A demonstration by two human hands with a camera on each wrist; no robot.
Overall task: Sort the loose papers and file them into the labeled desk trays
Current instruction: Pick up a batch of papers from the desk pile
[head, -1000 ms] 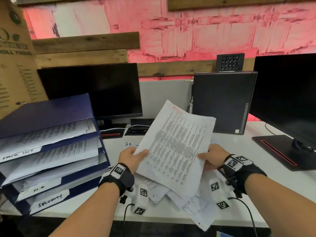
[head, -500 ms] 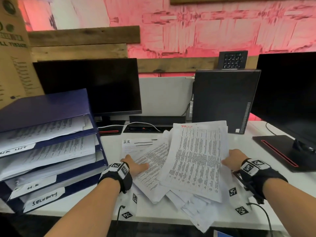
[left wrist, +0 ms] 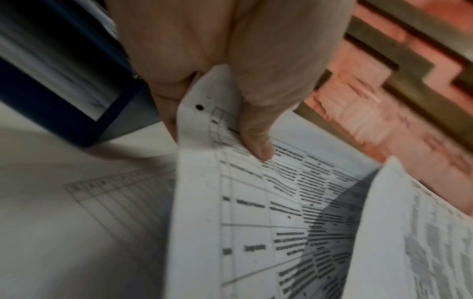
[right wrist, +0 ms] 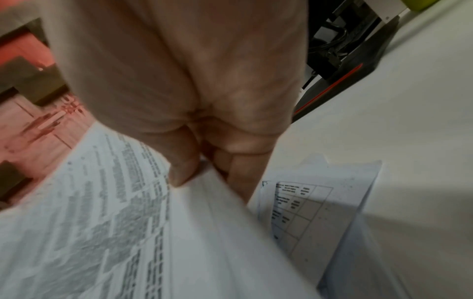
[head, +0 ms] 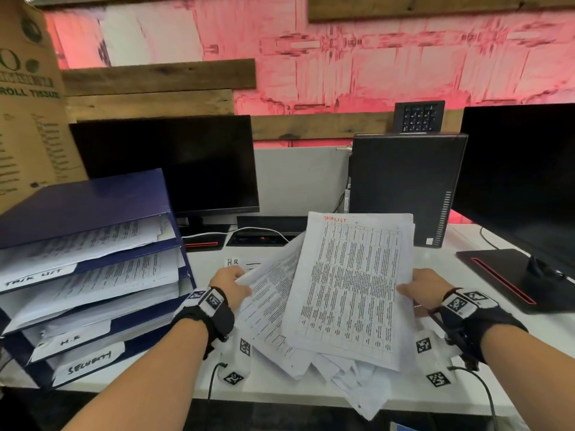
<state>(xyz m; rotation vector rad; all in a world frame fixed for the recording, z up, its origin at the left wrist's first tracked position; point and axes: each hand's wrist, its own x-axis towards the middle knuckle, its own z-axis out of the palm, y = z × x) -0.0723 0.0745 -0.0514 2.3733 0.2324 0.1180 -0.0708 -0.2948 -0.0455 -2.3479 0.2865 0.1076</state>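
Sorting in progress. Compared with half a second ago, when the sheets lay nearly flat on the pile, the two hands have drawn apart and raised separate papers. The right hand (head: 424, 290) pinches the edge of a printed table sheet (head: 351, 290) headed "TASKLIST" in red, thumb on top and fingers (right wrist: 238, 182) curled beneath. The left hand (head: 228, 284) pinches the punched margin of a second sheet (head: 270, 293) between thumb and fingers (left wrist: 258, 141). Both sheets stand tilted above the loose pile (head: 348, 377) on the white surface (head: 404, 396).

The split suggests the top sheet has been identified and now belongs in the tray labelled "TASK LIST", second slot down of the blue tray stack (head: 93, 275) at left; most of the pile is still unsorted.

The papers are thin, white and flexible, bowing under their own weight, densely printed in ruled grids. The trays are rigid and smooth, with handwritten white labels. A sheet marked "H.R" (head: 239, 263) lies flat behind the left hand.
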